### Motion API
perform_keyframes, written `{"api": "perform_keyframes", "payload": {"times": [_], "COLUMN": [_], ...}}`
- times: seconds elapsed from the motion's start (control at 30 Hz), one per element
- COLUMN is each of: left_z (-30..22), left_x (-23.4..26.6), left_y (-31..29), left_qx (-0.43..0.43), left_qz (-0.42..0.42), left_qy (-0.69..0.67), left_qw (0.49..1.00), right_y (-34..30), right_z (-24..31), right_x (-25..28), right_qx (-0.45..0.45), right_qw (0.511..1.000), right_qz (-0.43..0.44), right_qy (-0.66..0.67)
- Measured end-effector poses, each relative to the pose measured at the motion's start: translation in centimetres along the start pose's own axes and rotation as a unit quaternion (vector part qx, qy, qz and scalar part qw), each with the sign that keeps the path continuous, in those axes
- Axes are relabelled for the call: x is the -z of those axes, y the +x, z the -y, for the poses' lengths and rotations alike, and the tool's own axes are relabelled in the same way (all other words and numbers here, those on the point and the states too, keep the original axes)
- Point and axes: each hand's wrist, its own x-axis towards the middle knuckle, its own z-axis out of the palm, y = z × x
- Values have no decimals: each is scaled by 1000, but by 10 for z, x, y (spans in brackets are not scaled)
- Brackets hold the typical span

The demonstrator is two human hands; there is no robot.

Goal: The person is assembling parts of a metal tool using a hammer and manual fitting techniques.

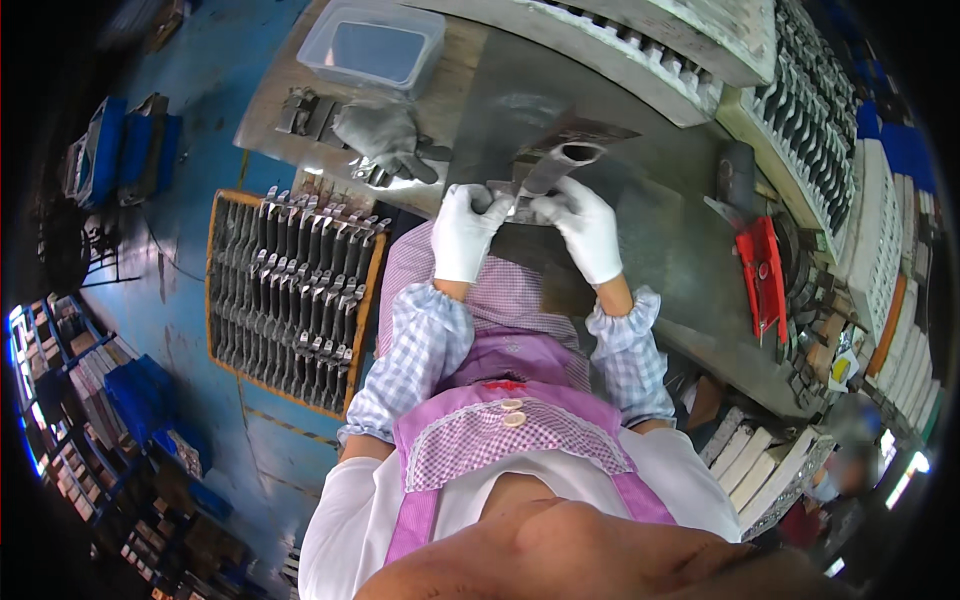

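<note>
Both hands wear white gloves and meet at the near edge of the metal-topped bench (650, 240). My left hand (465, 232) is closed, thumb and fingers pinching a small flat metal piece (503, 190). My right hand (585, 228) is closed too, its thumb and fingers on the lower end of a grey metal part (553, 172). An oval hollow opening shows at that part's upper end. Whether the two pieces are joined cannot be seen; fingers hide their meeting point. Left of my left hand, a grey work glove (385, 135) lies on the bench.
A clear plastic box (370, 45) stands at the far left of the bench. Beside my left arm is a wooden-framed rack (212, 275) of dark parts with shiny ends. To the right lie a red tool (762, 275) and a dark cylinder (735, 172). White trays (800, 170) hold metal parts.
</note>
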Motion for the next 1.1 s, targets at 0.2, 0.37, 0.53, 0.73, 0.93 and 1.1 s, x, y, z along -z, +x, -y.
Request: {"api": "perform_keyframes", "payload": {"times": [0.2,0.37,0.53,0.73,0.93,1.1], "left_z": [18,12,-1,26,25,193], "left_x": [-20,-21,-21,24,140,228], "left_y": [1,-1,0,-9,-73,-159], "left_qx": [44,30,1,-31,56,220], "left_qz": [5,-7,-22,41,248,-57], "left_qy": [-21,-5,38,-8,-391,-41], "left_qw": [999,1000,999,999,885,973], "right_y": [-17,-16,-7,-20,-52,-68], "right_z": [-55,-48,-46,32,39,23], "right_x": [9,14,19,-34,-124,-151], "right_qx": [190,133,69,34,408,392], "right_qw": [957,982,991,998,852,820], "right_qz": [-151,-113,-89,-11,132,294], "right_qy": [-158,-76,-78,-54,-300,-295]}}
